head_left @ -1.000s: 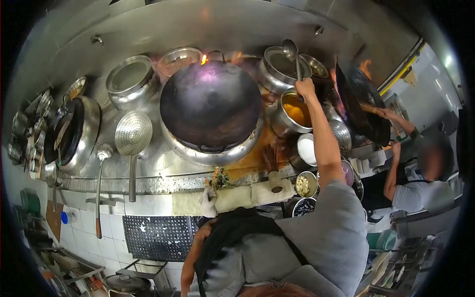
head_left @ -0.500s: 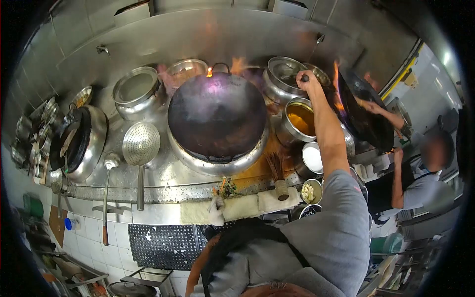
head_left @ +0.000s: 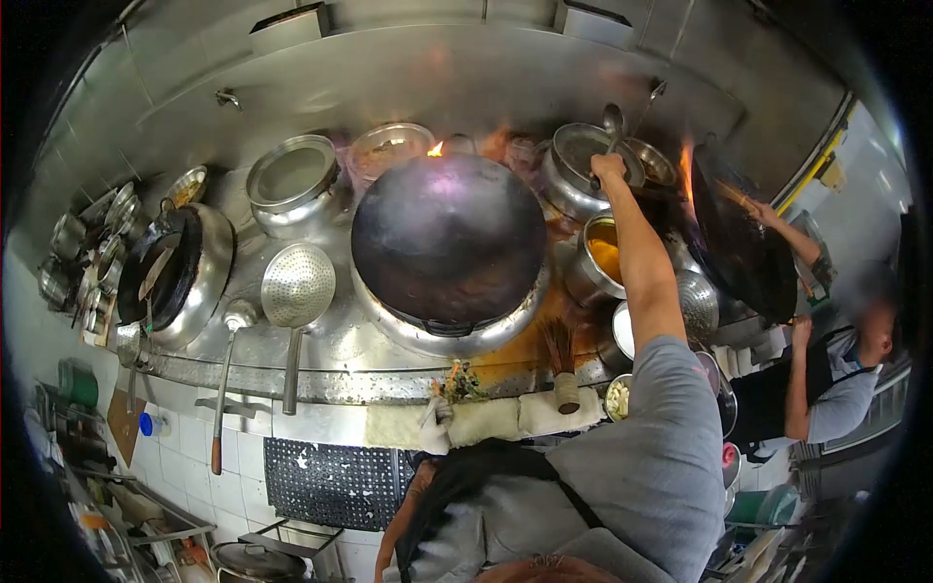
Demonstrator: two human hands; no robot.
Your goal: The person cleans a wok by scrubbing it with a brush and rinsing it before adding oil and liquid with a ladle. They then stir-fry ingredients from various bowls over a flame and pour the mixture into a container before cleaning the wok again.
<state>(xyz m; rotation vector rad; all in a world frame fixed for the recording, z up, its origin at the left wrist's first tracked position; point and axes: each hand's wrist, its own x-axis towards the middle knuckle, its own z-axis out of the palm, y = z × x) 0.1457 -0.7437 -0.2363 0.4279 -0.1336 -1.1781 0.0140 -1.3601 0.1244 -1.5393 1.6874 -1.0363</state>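
Observation:
My right hand [head_left: 608, 168] is closed round the handle of a ladle [head_left: 613, 120], whose bowl points up and away from me. The ladle is over the right side of a round steel pot [head_left: 573, 185] at the back of the range. Below my right forearm stands a pot of orange-brown liquid [head_left: 604, 255], partly hidden by the arm. A large dark wok [head_left: 447, 243] sits on the burner in front of me. At the range's front edge, my left hand [head_left: 434, 426] is apparently covered by a white glove or cloth, so its fingers cannot be made out.
Flames rise behind the wok and by a co-worker's tilted wok [head_left: 743, 233] at right. A perforated skimmer [head_left: 298, 286], a long-handled ladle [head_left: 240, 316] and a bamboo brush [head_left: 564, 374] lie along the front. A second wok [head_left: 160, 282] stands left.
The ladle's bowl has come into view above the pot, and my right hand has turned and moved slightly. The whole view has shifted a little; the co-worker's wok stays tilted over flames.

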